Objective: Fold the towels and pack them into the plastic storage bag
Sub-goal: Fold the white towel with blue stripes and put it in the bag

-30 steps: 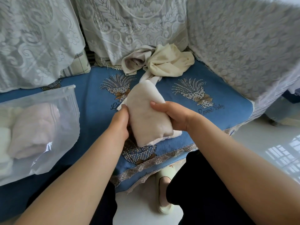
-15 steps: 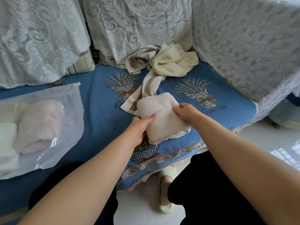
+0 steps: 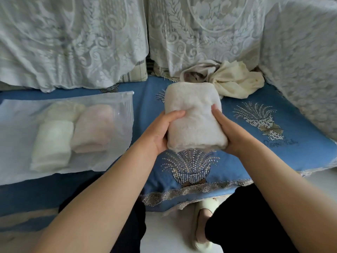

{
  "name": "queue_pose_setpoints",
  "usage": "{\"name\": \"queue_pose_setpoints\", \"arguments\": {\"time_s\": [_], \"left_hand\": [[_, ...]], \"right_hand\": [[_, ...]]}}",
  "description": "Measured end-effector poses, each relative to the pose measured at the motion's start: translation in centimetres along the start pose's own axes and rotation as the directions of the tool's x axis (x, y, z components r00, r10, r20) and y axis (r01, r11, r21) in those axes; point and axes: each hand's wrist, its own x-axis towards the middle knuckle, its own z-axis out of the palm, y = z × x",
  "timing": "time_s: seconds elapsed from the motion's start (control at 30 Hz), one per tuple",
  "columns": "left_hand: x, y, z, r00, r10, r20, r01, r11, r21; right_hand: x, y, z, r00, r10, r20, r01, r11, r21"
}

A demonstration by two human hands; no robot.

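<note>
A folded white towel (image 3: 193,117) is held up above the blue sofa seat. My left hand (image 3: 160,132) grips its left side and my right hand (image 3: 228,134) grips its right side, thumbs on top. To the left lies the clear plastic storage bag (image 3: 21,114) flat on the seat, its opening facing right. Inside it are folded towels: a white one (image 3: 52,145), a pink one (image 3: 93,128) and a cream one (image 3: 63,110). A heap of unfolded cream and beige towels (image 3: 235,79) lies at the back of the seat, behind the held towel.
The blue embroidered seat cover (image 3: 273,157) has a lace front edge. White lace covers drape the backrest (image 3: 200,33) and the right armrest (image 3: 300,61). My dark-clothed knees and a slippered foot (image 3: 202,227) on the white floor are below.
The folded towel has been lifted off the seat, now held between both hands, away from the loose heap. The view has shifted left, showing more of the bag.
</note>
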Motion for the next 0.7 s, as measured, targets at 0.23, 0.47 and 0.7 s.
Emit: {"name": "queue_pose_setpoints", "arguments": {"time_s": [0.23, 0.47, 0.7], "left_hand": [[-1.4, 1.5, -6.7, 0.742, 0.611, -0.277, -0.065, 0.476, 0.877], [-1.2, 0.9, -12.6, 0.776, 0.572, -0.264, 0.459, -0.225, 0.859], [-2.8, 2.7, -13.7, 0.74, 0.597, -0.309, 0.394, -0.013, 0.919]], "right_hand": [[2.2, 0.0, 6.2, 0.987, -0.154, 0.045, 0.151, 0.986, 0.065], [4.6, 0.1, 10.6, 0.88, -0.404, -0.248, 0.269, 0.856, -0.441], [7.4, 0.7, 13.7, 0.939, -0.281, -0.197, 0.198, 0.913, -0.357]]}}
